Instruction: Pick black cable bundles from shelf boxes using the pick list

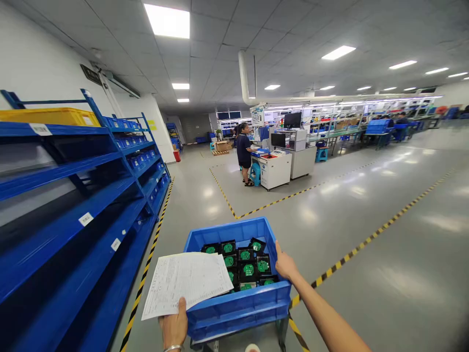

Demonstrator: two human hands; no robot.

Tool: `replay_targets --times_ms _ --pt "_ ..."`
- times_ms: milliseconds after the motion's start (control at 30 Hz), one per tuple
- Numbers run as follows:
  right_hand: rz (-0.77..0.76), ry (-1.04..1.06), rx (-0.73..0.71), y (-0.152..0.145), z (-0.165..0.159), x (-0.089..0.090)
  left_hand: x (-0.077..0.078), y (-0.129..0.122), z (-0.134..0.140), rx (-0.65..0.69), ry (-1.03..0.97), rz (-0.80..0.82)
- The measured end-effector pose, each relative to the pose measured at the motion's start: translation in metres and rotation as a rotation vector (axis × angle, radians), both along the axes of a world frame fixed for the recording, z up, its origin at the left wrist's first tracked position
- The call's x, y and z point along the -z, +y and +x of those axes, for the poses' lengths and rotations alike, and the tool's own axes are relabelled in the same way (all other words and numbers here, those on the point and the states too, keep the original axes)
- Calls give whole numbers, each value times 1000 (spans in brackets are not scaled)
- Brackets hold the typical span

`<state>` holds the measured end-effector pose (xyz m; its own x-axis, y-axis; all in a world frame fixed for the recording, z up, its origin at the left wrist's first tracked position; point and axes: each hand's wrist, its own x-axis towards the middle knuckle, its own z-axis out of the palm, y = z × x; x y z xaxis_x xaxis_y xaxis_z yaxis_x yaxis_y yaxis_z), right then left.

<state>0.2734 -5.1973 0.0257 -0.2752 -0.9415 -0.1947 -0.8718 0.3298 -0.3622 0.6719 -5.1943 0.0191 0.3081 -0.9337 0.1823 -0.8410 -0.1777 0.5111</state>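
A blue plastic bin point(238, 310) is in front of me, standing on what looks like a cart or frame. Several green round circuit boards in black square holders point(248, 269) lie inside it. Printed paper sheets point(190, 281) cover the bin's left side and part of its contents. My left hand point(175, 326) pinches the paper's lower edge, thumb on top, close to the bin's near left corner; its other fingers are hidden. On the right wall of the bin, my right hand point(285, 261) grips the rim, with one finger lying forward along it.
Blue shelving point(88, 234) runs along the left, with a yellow tray point(51, 116) and small blue bins point(142, 159). Yellow-black tape point(351, 239) marks the floor. Ahead, a person point(244, 151) stands at a white cabinet point(274, 171). Workbenches stretch away at the right.
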Motion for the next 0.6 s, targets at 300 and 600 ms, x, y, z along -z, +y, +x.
replay_targets --times_ms 300,600 --pt "24 7 -60 -325 11 -3 -32 -290 3 66 -16 235" --pt "4 51 -132 -653 12 8 0 -585 14 7 -6 36"
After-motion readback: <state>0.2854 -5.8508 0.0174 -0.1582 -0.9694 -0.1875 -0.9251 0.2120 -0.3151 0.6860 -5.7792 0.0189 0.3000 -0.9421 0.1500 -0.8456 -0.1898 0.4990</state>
